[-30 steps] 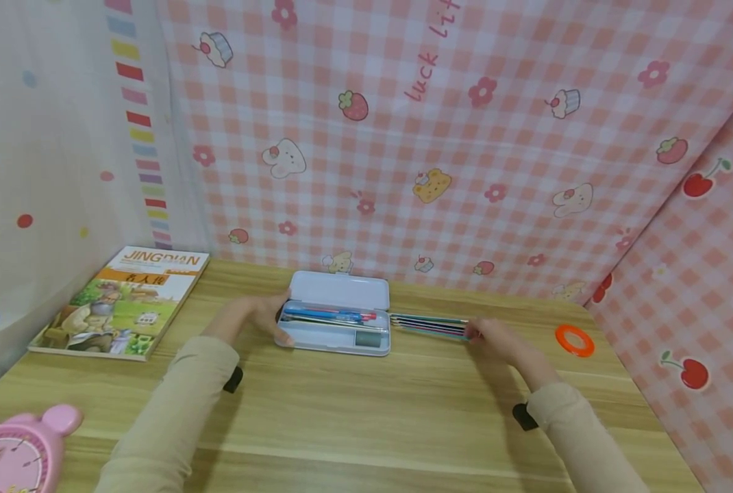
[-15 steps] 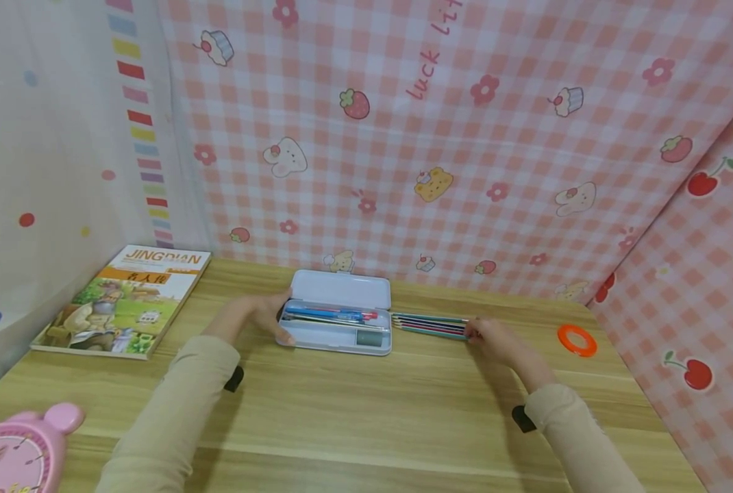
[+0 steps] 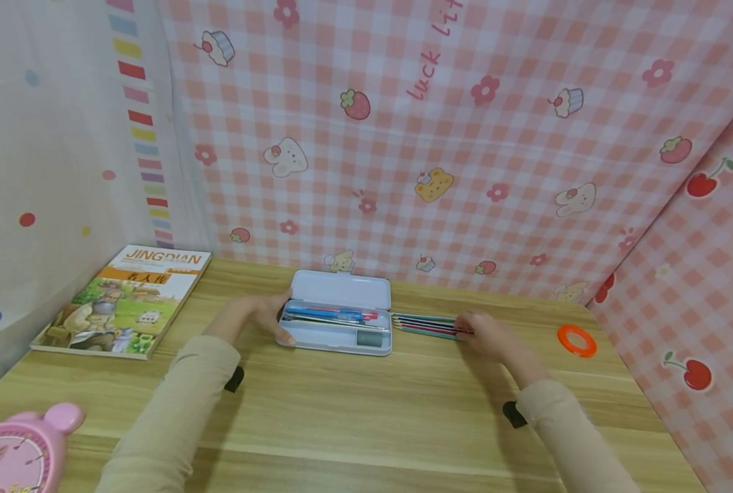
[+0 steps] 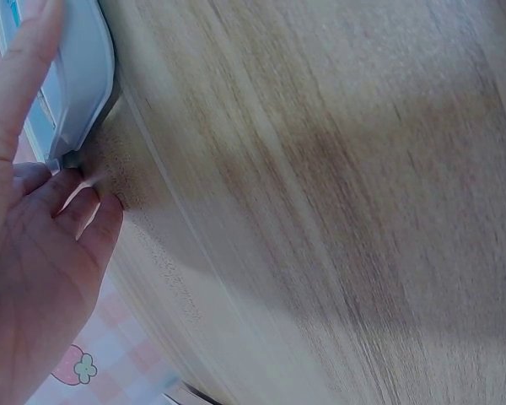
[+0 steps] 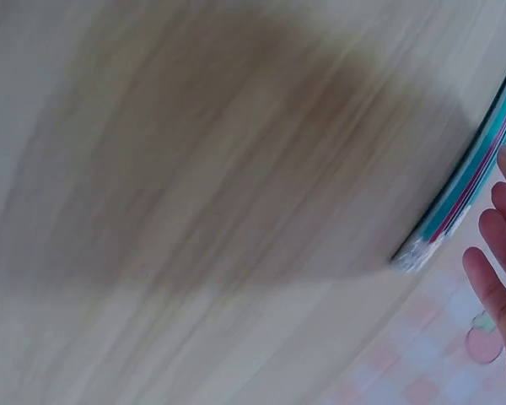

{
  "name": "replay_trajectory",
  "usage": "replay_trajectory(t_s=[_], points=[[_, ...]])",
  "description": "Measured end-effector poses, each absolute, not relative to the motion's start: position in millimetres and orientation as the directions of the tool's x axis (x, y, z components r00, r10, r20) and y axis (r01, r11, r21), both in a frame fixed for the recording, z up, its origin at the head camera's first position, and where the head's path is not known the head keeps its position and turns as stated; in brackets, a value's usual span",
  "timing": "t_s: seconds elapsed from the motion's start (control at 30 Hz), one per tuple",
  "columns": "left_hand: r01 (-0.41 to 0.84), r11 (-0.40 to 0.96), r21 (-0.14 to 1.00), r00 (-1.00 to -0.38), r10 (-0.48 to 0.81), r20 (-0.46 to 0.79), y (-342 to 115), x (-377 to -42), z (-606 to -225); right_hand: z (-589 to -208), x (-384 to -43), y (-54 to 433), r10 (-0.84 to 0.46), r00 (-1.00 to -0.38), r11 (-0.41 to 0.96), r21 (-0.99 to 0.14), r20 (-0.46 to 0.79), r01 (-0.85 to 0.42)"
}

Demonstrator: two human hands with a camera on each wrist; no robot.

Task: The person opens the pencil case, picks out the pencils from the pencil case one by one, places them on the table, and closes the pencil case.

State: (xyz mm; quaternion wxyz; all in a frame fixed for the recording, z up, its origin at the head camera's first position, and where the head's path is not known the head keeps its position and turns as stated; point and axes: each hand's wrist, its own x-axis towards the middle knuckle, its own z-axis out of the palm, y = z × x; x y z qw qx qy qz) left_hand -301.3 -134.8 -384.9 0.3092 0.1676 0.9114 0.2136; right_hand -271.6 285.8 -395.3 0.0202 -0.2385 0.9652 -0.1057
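Note:
A pale pencil case [image 3: 317,337] lies with its lid raised near the back of the table. My left hand [image 3: 266,316] holds its left end, thumb along the front and fingers behind; the left wrist view shows fingertips at the case's corner. Inside are a blue pen [image 3: 336,314], other slim sticks and a grey-green block [image 3: 369,338]. Against the case's right end lies a row of several coloured pencils [image 3: 425,325], tips pointing left. My right hand [image 3: 485,337] is over their blunt end, fingertips right at the pencils [image 5: 472,186]; its thumb is hidden.
A paperback book [image 3: 132,305] lies at the back left. At the front left corner stands a pink clock [image 3: 18,448], partly cut off. An orange ring [image 3: 577,341] lies to the right of my right hand. Checked cloth walls border the table's back and right side.
My right hand has moved a little to the left along the pencils, covering more of their blunt end. The pencils, the case and my left hand stay where they were.

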Motion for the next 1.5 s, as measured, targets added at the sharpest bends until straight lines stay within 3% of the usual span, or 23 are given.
replay_trajectory(t_s=[0.17,0.4,0.63,0.9,1.5], points=[[0.163,0.856,0.491,-0.752,0.430,-0.499,-136,-301,-385,-392,-278,257,-0.446,-0.895,0.865,-0.264,-0.012,-0.427],[0.158,0.853,0.497,-0.757,0.427,-0.494,-136,-300,-383,-388,-286,204,-0.552,-0.831,0.787,-0.287,0.068,-0.547],[0.165,0.849,0.502,-0.757,0.435,-0.487,-134,-301,-385,-392,-290,168,-0.604,-0.797,0.762,-0.274,0.027,-0.587],[0.153,0.850,0.504,-0.755,0.430,-0.496,-131,-302,-383,-390,-294,153,-0.612,-0.783,0.770,-0.314,-0.115,-0.556],[0.124,0.853,0.507,-0.759,0.411,-0.505,-136,-301,-385,-388,-293,148,-0.665,-0.740,0.728,-0.302,-0.096,-0.615]])
